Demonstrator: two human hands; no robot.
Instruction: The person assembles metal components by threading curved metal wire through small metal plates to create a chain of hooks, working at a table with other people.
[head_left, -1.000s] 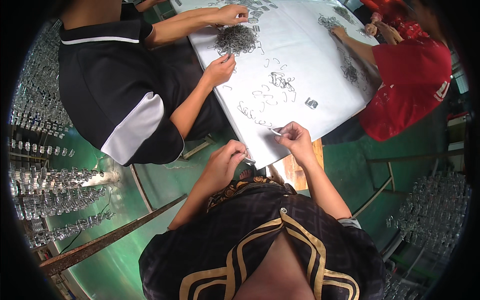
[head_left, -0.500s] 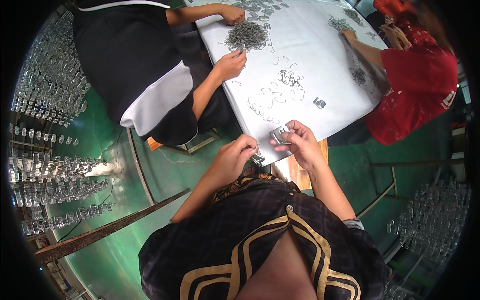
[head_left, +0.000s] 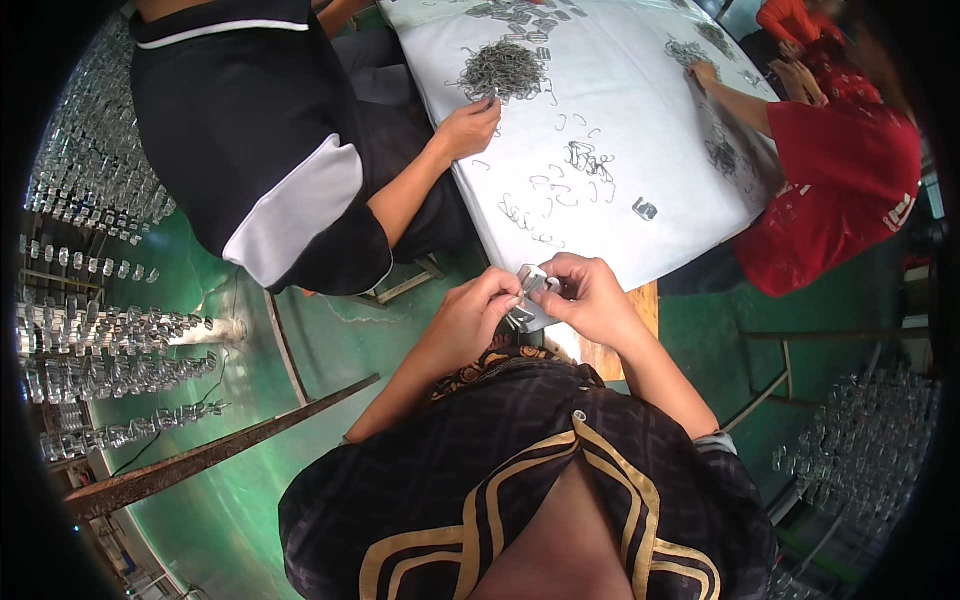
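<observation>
Close together at the table's near corner, both hands work in front of my body. My right hand (head_left: 592,303) pinches a small silvery metal buckle-like piece (head_left: 532,278) between thumb and fingers. Against its left side, my left hand (head_left: 474,316) is closed on a small shiny metal part (head_left: 520,318) of similar look, mostly hidden by the fingers. Whether the two parts touch I cannot tell. Beyond my hands, thin bent wire hooks (head_left: 588,160) lie scattered on the white-covered table (head_left: 560,225). One dark metal piece (head_left: 644,209) rests apart from them, farther right.
A large heap of wire parts (head_left: 502,72) lies at the far left of the table, beside a co-worker's hand (head_left: 468,130). Another co-worker in red (head_left: 840,190) sits at the right. Racks of hanging metal pieces (head_left: 100,170) line the left; a rusty bar (head_left: 215,448) crosses below.
My right hand has moved left with its metal piece, up to my left hand. The left co-worker has leaned away, and one of their hands has left the heap.
</observation>
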